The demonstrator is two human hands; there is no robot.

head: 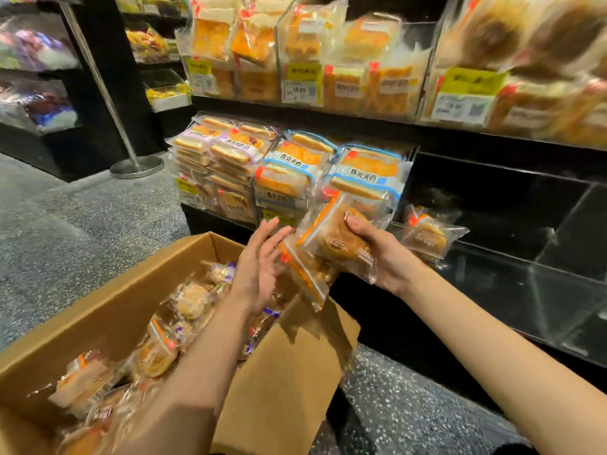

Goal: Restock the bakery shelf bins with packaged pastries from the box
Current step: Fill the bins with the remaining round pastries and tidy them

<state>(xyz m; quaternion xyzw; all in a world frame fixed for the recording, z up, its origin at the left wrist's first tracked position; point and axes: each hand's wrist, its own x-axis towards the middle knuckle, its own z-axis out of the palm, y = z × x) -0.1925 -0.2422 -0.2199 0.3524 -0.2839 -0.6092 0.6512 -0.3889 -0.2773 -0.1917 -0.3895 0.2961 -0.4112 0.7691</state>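
Pastries (338,244) in clear wrap sit gripped in our right hand (377,254), above the box (108,297); our left hand (262,257) is open beside. Next we must place them in the nearly empty bin (542,280), beside 1 packet (427,238).

I see a plain brown cardboard box (108,297) at seven o'clock, grey speckled floor (65,208) at nine, black shelving (460,139) at two, yellow price tags (302,72) at twelve, and a golden-brown pastry (341,239) in a clear orange-striped wrapper at centre.

R hand (377,254) gripping pastry pkts (331,247)
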